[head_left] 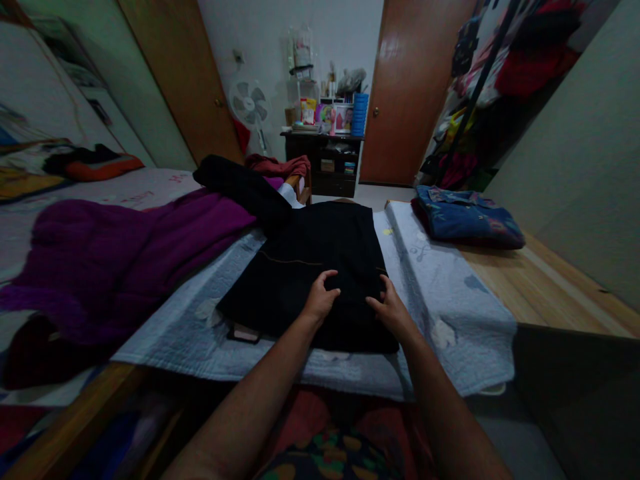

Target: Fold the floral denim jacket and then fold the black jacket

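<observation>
A black garment lies spread on a light blue quilted cloth in front of me. It has thin brownish lines across it, and a black sleeve-like part stretches to the upper left. My left hand is over the middle of the garment, thumb and fingers apart. Near its right edge is my right hand, its thumb also parted from the curved fingers. Both hands appear to rest on the fabric, though contact is hard to make out in the dim light. A small pale patch shows under the garment's lower left corner.
A purple blanket-like cloth covers the bed at left. Folded clothes with a blue denim piece on top lie on a wooden surface at right. Behind stand a fan and a dark cabinet; clothes hang at upper right.
</observation>
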`<state>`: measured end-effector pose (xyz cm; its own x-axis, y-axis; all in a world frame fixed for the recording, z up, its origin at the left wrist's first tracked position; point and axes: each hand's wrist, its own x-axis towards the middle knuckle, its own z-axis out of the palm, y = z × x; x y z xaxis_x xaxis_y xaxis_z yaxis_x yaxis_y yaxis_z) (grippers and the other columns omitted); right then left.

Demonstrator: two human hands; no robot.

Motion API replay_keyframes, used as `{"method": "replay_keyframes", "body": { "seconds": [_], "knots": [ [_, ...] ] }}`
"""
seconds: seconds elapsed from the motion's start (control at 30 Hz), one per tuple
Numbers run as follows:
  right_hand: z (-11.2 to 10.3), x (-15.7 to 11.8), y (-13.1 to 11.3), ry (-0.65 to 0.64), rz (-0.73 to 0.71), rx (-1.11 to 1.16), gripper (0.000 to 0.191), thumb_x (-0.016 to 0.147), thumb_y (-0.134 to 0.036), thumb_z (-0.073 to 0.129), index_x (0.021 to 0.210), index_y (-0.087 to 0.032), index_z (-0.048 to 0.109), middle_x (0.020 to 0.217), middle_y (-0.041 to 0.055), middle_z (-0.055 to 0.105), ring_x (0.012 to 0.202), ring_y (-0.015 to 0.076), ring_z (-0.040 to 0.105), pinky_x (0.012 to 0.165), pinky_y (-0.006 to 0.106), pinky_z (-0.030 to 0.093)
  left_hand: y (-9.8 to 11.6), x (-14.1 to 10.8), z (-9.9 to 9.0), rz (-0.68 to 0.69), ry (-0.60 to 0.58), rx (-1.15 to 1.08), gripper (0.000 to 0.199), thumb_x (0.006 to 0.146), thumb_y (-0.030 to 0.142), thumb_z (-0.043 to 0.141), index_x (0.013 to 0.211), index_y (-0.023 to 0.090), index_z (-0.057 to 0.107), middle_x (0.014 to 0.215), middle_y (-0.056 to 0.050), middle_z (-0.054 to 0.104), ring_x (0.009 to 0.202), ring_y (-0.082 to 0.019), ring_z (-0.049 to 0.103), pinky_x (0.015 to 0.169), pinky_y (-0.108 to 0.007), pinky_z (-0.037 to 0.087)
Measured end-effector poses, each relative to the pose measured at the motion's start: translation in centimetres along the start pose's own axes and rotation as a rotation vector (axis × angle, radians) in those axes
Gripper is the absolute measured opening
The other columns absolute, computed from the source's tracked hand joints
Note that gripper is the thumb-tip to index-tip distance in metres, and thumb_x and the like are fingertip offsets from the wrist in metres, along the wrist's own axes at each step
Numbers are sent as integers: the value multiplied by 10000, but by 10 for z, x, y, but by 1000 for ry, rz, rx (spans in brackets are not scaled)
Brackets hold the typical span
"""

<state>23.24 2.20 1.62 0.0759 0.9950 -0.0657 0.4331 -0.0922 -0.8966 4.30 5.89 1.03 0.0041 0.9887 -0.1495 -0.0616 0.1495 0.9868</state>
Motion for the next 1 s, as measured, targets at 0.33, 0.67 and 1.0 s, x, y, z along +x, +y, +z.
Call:
{"method": "replay_keyframes", "body": {
  "seconds": [0.33, 0.67, 1.0],
  "knots": [
    [-5, -3, -1, -12, -62, -467, 685, 829, -342, 593, 1420, -116, 332, 1231, 173, 617, 1101, 275, 610, 895, 339, 459, 7, -10, 4, 279, 227, 826, 447, 759, 142, 618, 1200, 203, 572, 1463, -129, 346, 1354, -310, 345, 1116, -457, 271],
    [-8, 57, -25, 130, -370, -615, 454, 904, -187, 382, 1338, -113, 490, 1398, 148, 498, 1328, 223, 417, 1091, 368, 338, 6, -22, 28, 512, -486, 1164, 527, 847, 385, 574, 1335, 198, 506, 1485, -131, 413, 1418, -288, 279, 1165, -507, 140],
    [20, 124, -3, 15, -242, -773, 512, 944, -328, 434, 1426, -158, 399, 1535, 122, 324, 1430, 275, 244, 1125, 481, 234, 13, -16, 10, 474, -603, 964, 430, 854, 426, 557, 1225, 213, 603, 1341, -113, 570, 1281, -281, 473, 1086, -435, 328]
  ]
}}
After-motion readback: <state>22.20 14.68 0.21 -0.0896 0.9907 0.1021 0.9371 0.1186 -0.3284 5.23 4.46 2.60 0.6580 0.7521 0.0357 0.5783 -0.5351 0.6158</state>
